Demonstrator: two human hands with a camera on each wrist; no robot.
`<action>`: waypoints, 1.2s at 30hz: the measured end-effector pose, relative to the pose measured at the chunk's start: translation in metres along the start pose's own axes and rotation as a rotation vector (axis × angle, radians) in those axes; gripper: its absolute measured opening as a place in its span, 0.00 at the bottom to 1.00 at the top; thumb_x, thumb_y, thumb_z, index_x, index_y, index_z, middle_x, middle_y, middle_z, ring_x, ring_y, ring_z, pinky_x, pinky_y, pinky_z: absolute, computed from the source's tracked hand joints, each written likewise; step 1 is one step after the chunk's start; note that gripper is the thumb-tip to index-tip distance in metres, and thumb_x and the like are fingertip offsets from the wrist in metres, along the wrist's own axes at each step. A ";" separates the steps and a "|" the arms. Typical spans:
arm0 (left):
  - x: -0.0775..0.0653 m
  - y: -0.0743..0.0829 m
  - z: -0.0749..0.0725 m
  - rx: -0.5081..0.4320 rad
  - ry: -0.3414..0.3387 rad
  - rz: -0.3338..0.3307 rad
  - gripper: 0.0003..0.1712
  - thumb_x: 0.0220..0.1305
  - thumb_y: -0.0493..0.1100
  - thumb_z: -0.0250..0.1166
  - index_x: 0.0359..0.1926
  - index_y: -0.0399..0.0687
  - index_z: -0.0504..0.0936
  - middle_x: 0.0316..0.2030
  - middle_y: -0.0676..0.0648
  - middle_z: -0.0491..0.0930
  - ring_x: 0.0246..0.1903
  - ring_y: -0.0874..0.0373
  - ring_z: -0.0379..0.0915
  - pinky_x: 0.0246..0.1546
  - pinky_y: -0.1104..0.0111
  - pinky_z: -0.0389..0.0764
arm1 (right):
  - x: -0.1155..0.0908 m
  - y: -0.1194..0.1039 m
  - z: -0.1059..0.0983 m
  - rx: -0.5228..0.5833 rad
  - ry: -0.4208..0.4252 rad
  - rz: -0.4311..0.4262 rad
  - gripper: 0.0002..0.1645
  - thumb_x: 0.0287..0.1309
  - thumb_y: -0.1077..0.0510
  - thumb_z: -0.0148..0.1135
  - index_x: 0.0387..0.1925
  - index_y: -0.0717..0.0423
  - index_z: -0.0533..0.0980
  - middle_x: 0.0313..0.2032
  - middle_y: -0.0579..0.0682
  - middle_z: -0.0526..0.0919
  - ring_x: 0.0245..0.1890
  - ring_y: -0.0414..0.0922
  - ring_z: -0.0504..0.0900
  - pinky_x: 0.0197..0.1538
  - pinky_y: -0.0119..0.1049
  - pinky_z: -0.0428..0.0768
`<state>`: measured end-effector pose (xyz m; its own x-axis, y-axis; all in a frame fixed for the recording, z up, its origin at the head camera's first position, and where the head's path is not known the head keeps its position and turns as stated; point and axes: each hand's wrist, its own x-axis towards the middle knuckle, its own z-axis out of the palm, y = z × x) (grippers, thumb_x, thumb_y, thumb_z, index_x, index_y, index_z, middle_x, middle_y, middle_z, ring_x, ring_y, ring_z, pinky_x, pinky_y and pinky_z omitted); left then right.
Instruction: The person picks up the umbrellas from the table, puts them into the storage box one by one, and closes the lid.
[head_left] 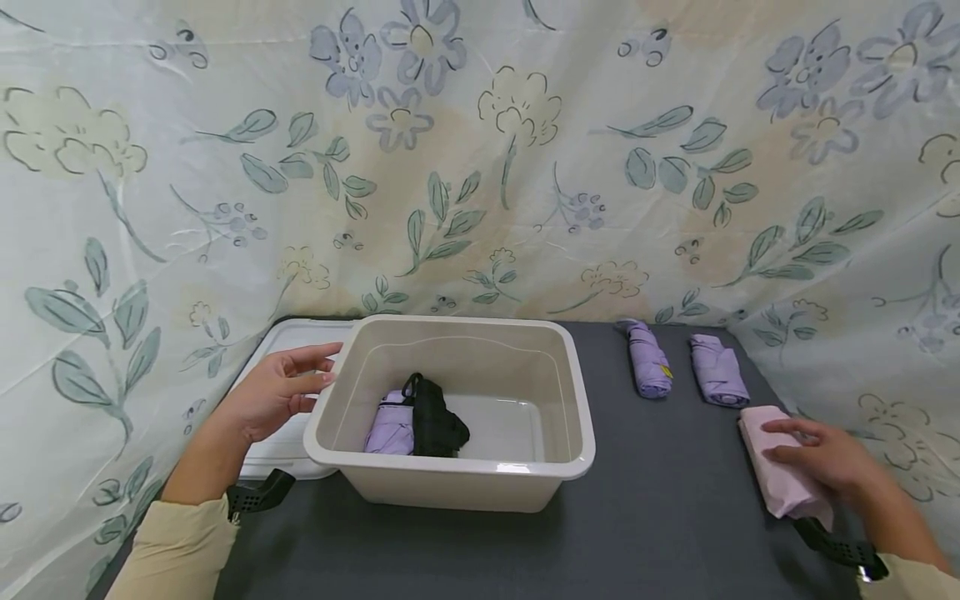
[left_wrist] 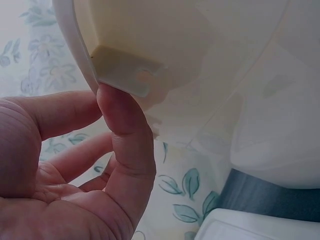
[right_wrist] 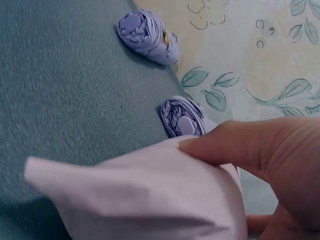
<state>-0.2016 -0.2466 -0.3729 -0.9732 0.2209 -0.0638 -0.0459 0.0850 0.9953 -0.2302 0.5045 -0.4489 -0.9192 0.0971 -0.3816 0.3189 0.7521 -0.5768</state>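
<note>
A beige plastic bin (head_left: 450,487) stands on the table, with a folded purple umbrella (head_left: 390,425) and a black fabric bundle (head_left: 437,421) inside it. At its left rim is my left hand (head_left: 281,392); in the left wrist view the thumb and bent index finger (left_wrist: 127,135) hold the rim's edge. My right hand (head_left: 832,458) grips a pink fabric bundle (head_left: 783,475) at the table's right side, and the right wrist view shows the thumb (right_wrist: 215,145) against its top edge. The fingers behind the bundle are mostly hidden there.
Two rolled purple umbrellas, the left one (head_left: 648,358) and the right one (head_left: 718,369), lie behind the pink bundle. A white lid (head_left: 273,458) lies partly under the bin's left side. Floral curtain (head_left: 480,167) hangs behind the dark table (head_left: 637,525) and along its sides.
</note>
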 end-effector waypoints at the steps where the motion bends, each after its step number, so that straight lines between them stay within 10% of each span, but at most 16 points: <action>1: 0.000 0.000 0.000 0.000 0.001 0.000 0.32 0.72 0.36 0.63 0.74 0.39 0.67 0.43 0.54 0.81 0.40 0.62 0.84 0.41 0.66 0.89 | 0.000 0.000 0.001 0.016 -0.009 -0.005 0.51 0.62 0.37 0.69 0.72 0.65 0.63 0.70 0.86 0.47 0.59 0.74 0.64 0.52 0.59 0.74; 9: -0.001 0.003 0.001 -0.003 -0.003 0.002 0.35 0.72 0.36 0.63 0.76 0.35 0.62 0.44 0.54 0.81 0.40 0.62 0.84 0.41 0.65 0.89 | -0.004 -0.017 0.004 0.180 -0.034 -0.032 0.46 0.65 0.36 0.65 0.75 0.52 0.64 0.73 0.83 0.46 0.51 0.57 0.77 0.44 0.38 0.80; 14: -0.002 0.003 0.002 -0.007 -0.004 0.000 0.35 0.72 0.36 0.63 0.76 0.35 0.62 0.44 0.54 0.81 0.40 0.62 0.84 0.40 0.65 0.89 | -0.010 -0.032 0.007 0.309 -0.061 -0.056 0.40 0.67 0.39 0.65 0.76 0.36 0.64 0.75 0.81 0.43 0.48 0.48 0.79 0.45 0.39 0.83; 36: -0.001 0.002 0.002 -0.030 -0.015 0.002 0.33 0.73 0.35 0.62 0.75 0.40 0.66 0.43 0.53 0.82 0.40 0.61 0.86 0.40 0.64 0.89 | -0.027 -0.087 0.032 0.515 -0.131 -0.201 0.38 0.70 0.48 0.63 0.77 0.30 0.62 0.76 0.69 0.50 0.51 0.47 0.76 0.49 0.40 0.84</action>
<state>-0.2000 -0.2444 -0.3709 -0.9698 0.2357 -0.0622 -0.0505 0.0554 0.9972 -0.2258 0.4155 -0.4111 -0.9477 -0.1211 -0.2952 0.2422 0.3292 -0.9127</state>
